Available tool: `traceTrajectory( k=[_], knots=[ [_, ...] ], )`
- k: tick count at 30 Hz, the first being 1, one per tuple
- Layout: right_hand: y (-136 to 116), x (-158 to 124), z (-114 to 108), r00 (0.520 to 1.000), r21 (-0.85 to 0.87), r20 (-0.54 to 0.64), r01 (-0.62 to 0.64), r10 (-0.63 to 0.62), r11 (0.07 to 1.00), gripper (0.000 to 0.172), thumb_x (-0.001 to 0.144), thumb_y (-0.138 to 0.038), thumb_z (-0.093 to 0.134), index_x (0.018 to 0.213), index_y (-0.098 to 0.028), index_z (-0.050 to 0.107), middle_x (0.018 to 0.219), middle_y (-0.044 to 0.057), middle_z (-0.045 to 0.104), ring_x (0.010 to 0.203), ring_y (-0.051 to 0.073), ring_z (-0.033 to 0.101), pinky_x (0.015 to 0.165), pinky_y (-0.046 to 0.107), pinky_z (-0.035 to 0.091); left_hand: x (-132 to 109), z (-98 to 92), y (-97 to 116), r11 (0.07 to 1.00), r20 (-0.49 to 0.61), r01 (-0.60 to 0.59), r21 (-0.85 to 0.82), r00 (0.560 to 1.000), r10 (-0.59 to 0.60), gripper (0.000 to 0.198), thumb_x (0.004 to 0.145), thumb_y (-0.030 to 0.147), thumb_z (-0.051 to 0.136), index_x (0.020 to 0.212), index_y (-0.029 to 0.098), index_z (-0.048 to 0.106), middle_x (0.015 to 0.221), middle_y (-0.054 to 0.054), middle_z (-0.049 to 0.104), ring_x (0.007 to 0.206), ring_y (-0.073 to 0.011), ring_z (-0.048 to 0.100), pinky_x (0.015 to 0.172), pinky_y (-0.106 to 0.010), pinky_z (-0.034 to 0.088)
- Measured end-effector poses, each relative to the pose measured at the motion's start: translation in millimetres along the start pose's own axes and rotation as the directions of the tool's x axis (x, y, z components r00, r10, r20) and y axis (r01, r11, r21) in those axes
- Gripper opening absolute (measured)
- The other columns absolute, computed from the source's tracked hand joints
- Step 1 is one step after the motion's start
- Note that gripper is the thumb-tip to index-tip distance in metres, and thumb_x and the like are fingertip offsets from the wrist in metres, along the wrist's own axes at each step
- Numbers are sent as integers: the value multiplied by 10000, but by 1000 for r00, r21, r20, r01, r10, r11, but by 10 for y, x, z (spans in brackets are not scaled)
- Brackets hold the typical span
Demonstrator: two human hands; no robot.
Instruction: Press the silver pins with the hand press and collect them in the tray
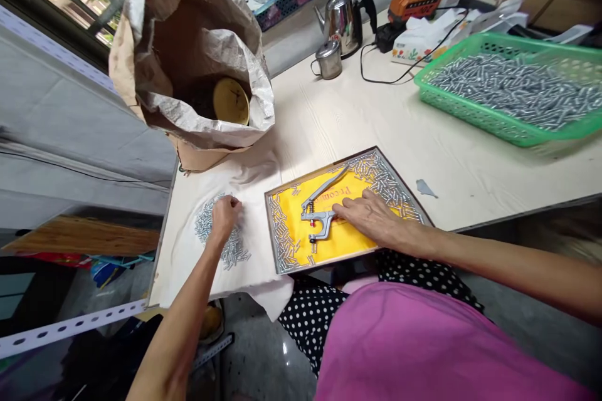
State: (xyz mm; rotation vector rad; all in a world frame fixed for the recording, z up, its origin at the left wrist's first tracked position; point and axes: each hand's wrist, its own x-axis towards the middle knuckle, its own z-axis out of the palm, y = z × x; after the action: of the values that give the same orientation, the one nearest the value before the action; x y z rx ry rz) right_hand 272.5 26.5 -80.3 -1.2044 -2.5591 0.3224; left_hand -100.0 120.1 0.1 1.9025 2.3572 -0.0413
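Right hand [371, 216] by diagonal pliers [321, 218], handles away

Pale wood-grain table [451, 163], L→R: brown paper sack [188, 44], white cloth [188, 263], yellow-lined framed tray [269, 225], steel kettle [343, 19], green plastic basket [470, 109].

A yellow-lined shallow tray [350, 244] with dark lettering lies at the near edge of the pale wood-grain tabletop [423, 150], with silver-grey metal pins [385, 182] along its rim. The silver metal press pliers [320, 220] show a red spot. A white cloth [256, 263] covers the left edge. A green plastic mesh basket [470, 106] sits at the right edge. In front of the near edge, a black white-dotted fabric [310, 313] meets a pink garment [423, 351].
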Motion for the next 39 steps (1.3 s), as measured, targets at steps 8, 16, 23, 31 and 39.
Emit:
traceTrajectory(
  k=[8, 16, 23, 31, 39],
  knots=[
    [14, 149, -99, 999, -71, 35, 11, -8, 997, 253, 993, -76, 382, 1065, -212, 583, 982, 51, 654, 857, 210, 522, 848, 388, 247, -1055, 208, 900, 528, 280, 170, -832, 951, 135, 376, 620, 449, 831, 815, 133, 767, 766, -48, 734, 594, -116, 563, 562, -240, 442],
    [-7, 229, -140, 1000, -204, 7, 28, -27, 979, 184, 1015, -145, 457, 994, -188, 635, 950, 82, 657, 904, 233, 478, 752, 361, 231, -1196, 403, 1134, 557, 332, 219, -801, 937, 110, 406, 574, 510, 841, 718, 141, 748, 638, -16, 678, 514, -89, 480, 494, -222, 360],
    [-7, 212, -135, 999, -228, -8, 34, -37, 973, 170, 1009, -142, 480, 979, -181, 643, 924, 83, 639, 901, 234, 461, 735, 355, 228, -1142, 412, 1152, 678, 353, 183, -711, 928, 120, 323, 610, 469, 813, 649, 160, 724, 577, 0, 640, 511, -98, 472, 493, -225, 332],
    [-32, 226, -155, 997, -182, 56, 58, -48, 982, 241, 1001, -92, 416, 1053, -171, 638, 971, 104, 642, 916, 241, 470, 736, 365, 257, -1074, 419, 1095, 759, 505, 238, -606, 853, 136, 419, 591, 551, 819, 607, 152, 692, 469, 41, 487, 456, -83, 365, 463, -235, 234],
    [-34, 210, -162, 996, -136, 88, 42, -30, 990, 253, 1019, -113, 390, 1063, -170, 632, 1031, 111, 642, 952, 247, 472, 754, 367, 301, -1088, 417, 1106, 742, 534, 259, -618, 831, 155, 479, 564, 609, 822, 596, 166, 642, 488, 35, 495, 466, -86, 386, 474, -234, 280]
  ],
)
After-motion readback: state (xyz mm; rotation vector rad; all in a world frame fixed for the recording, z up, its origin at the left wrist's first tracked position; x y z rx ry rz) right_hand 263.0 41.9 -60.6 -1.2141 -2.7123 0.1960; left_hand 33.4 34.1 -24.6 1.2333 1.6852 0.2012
